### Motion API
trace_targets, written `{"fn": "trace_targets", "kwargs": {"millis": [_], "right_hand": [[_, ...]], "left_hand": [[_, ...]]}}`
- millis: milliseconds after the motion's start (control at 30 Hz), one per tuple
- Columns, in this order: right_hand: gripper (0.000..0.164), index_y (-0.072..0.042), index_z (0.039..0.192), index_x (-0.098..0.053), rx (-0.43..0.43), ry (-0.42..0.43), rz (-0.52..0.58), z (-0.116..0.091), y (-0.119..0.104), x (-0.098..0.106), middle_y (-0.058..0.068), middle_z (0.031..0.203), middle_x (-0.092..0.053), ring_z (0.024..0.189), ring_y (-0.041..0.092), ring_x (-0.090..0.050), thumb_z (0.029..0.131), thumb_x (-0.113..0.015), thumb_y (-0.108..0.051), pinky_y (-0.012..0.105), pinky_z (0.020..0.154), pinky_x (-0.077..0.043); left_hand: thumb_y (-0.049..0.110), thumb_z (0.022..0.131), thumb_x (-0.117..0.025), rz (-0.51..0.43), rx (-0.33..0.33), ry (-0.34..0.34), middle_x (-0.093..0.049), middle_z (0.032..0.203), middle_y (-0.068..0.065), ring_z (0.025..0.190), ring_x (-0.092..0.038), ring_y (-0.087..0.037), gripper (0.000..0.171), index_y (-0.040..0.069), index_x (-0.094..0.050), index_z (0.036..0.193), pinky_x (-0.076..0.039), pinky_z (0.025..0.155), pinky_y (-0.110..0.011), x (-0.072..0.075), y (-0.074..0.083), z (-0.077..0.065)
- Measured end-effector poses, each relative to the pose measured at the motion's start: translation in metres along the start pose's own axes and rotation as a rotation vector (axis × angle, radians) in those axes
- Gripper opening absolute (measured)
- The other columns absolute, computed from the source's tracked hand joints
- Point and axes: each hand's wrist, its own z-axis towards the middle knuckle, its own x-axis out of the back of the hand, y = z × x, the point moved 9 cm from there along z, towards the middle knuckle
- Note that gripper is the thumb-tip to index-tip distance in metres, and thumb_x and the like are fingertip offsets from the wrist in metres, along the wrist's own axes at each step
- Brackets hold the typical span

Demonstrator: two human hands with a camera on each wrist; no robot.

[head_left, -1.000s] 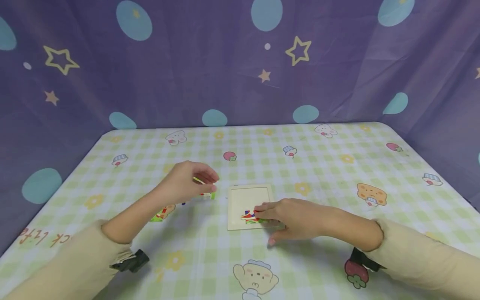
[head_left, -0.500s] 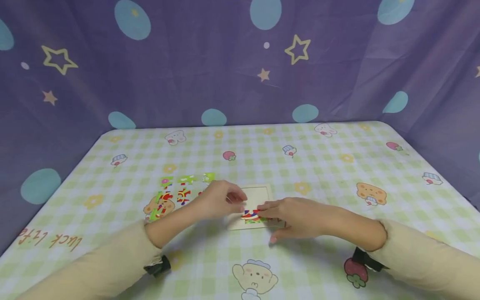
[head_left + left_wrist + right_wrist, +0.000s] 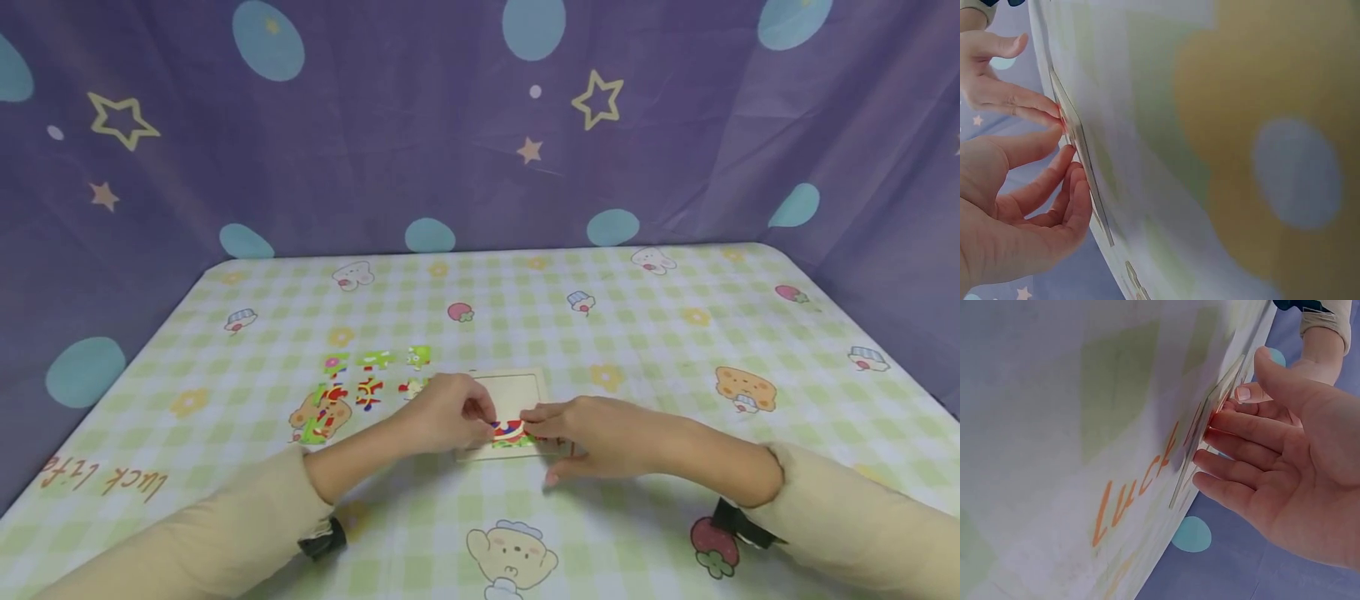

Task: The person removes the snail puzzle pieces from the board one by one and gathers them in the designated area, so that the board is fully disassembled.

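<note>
A square, pale wooden puzzle tray (image 3: 517,389) lies mid-table, with red, blue and green jigsaw pieces along its near side. My left hand (image 3: 450,412) reaches over the tray's left side, thumb and forefinger pinching at the edge of a red-and-blue jigsaw piece (image 3: 508,430). From the right, my right hand (image 3: 600,433) touches the pieces with nearly straight fingertips, its thumb apart near the tablecloth. Its fingers cover the tray's near right corner. In the left wrist view, the fingertips of both hands almost meet at the tray (image 3: 1088,159).
Several loose jigsaw pieces (image 3: 369,390) lie left of the tray, some partly behind the left hand. A green checked tablecloth (image 3: 600,533) with printed cartoons covers the table. A purple curtain (image 3: 450,142) hangs behind it.
My left hand has moved right from the loose pieces onto the tray, uncovering those pieces. The red-and-blue piece has shifted slightly right. My right hand stays nearly in place.
</note>
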Motion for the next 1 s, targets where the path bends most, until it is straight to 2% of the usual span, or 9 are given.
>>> {"fn": "trace_targets", "kwargs": {"millis": [300, 633, 900, 1000], "right_hand": [[0.055, -0.006, 0.133, -0.057, 0.027, 0.016, 0.016, -0.0012, -0.0034, -0.0010, 0.009, 0.145, -0.050, 0.136, 0.024, -0.047, 0.088, -0.067, -0.036, 0.038, 0.105, -0.046], [0.057, -0.006, 0.134, -0.056, 0.020, 0.006, 0.022, -0.0019, -0.0030, -0.0010, 0.008, 0.146, -0.049, 0.137, 0.023, -0.045, 0.087, -0.067, -0.037, 0.038, 0.104, -0.046], [0.056, -0.007, 0.133, -0.056, 0.002, 0.002, 0.033, -0.0024, -0.0026, -0.0005, 0.008, 0.146, -0.048, 0.137, 0.023, -0.046, 0.087, -0.068, -0.037, 0.036, 0.103, -0.048], [0.057, -0.007, 0.134, -0.056, 0.005, 0.002, 0.034, -0.0025, -0.0030, -0.0004, 0.009, 0.146, -0.048, 0.136, 0.023, -0.047, 0.087, -0.067, -0.037, 0.036, 0.102, -0.049]], "left_hand": [[0.013, 0.080, -0.076, -0.033, 0.068, -0.009, -0.060, 0.069, 0.002, 0.066, -0.051, -0.010, 0.013, 0.011, -0.067, 0.071, -0.043, 0.061, -0.021, -0.0024, -0.0016, -0.0003], [0.013, 0.081, -0.075, -0.070, 0.107, -0.020, -0.063, 0.070, 0.000, 0.068, -0.052, -0.009, 0.011, 0.010, -0.068, 0.072, -0.043, 0.063, -0.020, -0.0036, 0.0026, -0.0017], [0.006, 0.079, -0.075, -0.198, 0.163, -0.022, -0.065, 0.073, -0.002, 0.066, -0.056, -0.010, 0.008, 0.008, -0.068, 0.077, -0.045, 0.064, -0.020, -0.0029, -0.0001, -0.0017], [0.005, 0.078, -0.076, -0.207, 0.176, -0.019, -0.065, 0.072, -0.002, 0.064, -0.056, -0.010, 0.009, 0.008, -0.068, 0.076, -0.044, 0.063, -0.020, -0.0025, -0.0022, -0.0008]]}}
